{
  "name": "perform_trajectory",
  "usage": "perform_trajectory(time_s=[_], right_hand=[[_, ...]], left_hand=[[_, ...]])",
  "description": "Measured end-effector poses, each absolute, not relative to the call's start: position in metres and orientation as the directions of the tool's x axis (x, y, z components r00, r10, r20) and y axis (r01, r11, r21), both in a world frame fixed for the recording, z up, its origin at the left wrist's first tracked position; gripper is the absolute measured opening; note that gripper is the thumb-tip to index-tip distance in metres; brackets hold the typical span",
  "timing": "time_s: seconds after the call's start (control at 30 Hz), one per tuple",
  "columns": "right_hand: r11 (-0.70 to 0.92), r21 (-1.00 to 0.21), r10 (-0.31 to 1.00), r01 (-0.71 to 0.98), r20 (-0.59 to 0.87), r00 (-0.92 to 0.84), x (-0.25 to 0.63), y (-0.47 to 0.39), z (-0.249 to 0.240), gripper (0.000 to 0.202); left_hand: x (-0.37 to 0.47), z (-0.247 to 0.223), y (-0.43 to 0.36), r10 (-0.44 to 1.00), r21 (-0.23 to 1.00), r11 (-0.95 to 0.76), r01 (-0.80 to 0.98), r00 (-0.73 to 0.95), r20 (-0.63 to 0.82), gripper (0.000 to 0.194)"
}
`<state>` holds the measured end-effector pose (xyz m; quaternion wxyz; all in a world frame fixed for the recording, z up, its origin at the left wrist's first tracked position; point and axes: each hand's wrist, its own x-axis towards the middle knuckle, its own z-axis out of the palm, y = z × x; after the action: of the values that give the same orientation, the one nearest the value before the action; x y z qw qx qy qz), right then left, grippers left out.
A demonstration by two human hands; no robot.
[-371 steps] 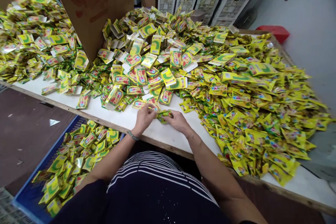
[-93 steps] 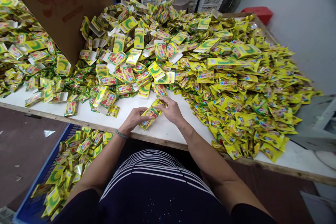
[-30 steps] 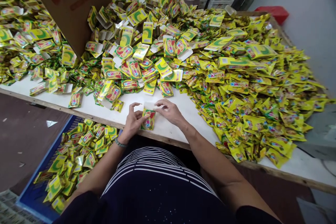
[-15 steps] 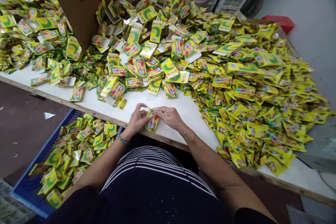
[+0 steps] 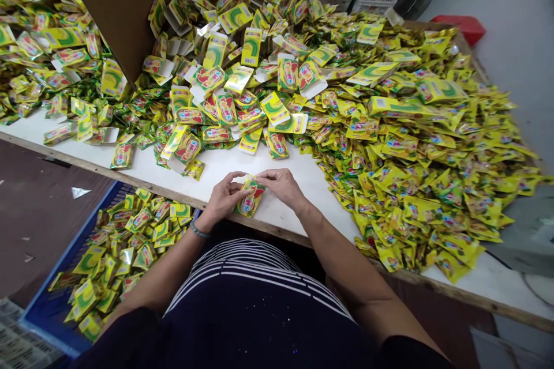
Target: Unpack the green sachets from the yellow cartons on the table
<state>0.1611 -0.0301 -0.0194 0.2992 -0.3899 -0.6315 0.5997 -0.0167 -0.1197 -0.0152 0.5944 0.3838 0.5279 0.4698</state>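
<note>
The small carton [image 5: 250, 200] at the frame's centre is thin printed card, smooth with a slight gloss, its flap [image 5: 251, 177] plain white and matt. Loose cartons [image 5: 251, 46] in the upper middle look the same. On the right, heaped sachets [image 5: 415, 184] are shiny, crinkled plastic film. The white tabletop [image 5: 307, 170] is smooth with a faint sheen, its wooden edge strip [image 5: 147, 186] rough and dull. At upper left is a matt brown cardboard panel [image 5: 121, 11]; at lower left, a blue plastic basket [image 5: 49, 328]. At the bottom, the shirt [image 5: 259, 311] is dark cloth with glinting specks
</note>
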Motion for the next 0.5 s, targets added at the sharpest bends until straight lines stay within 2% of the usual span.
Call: perform_trajectory(time_s=[0.13,0.2,0.37,0.5], right_hand=[[0.016,-0.993,0.778,0.119,-0.062,-0.625,0.170,-0.026,-0.021,0.029],[0.096,-0.987,0.771,0.130,-0.009,-0.637,0.173,-0.027,-0.022,0.028],[0.452,-0.874,0.754,0.179,0.267,-0.601,0.166,-0.037,-0.024,0.018],[0.563,-0.800,0.763,0.207,0.407,-0.502,0.152,-0.045,-0.028,0.011]], left_hand=[[-0.017,-0.014,-0.120,0.974,0.966,0.227,-0.122,0.025,-0.225,0.062],[-0.018,-0.014,-0.121,0.977,0.971,0.214,-0.110,0.030,-0.212,0.060],[-0.020,-0.018,-0.122,0.980,0.974,0.197,-0.107,0.035,-0.195,0.057],[-0.021,-0.023,-0.121,0.979,0.971,0.202,-0.126,0.023,-0.201,0.058]])
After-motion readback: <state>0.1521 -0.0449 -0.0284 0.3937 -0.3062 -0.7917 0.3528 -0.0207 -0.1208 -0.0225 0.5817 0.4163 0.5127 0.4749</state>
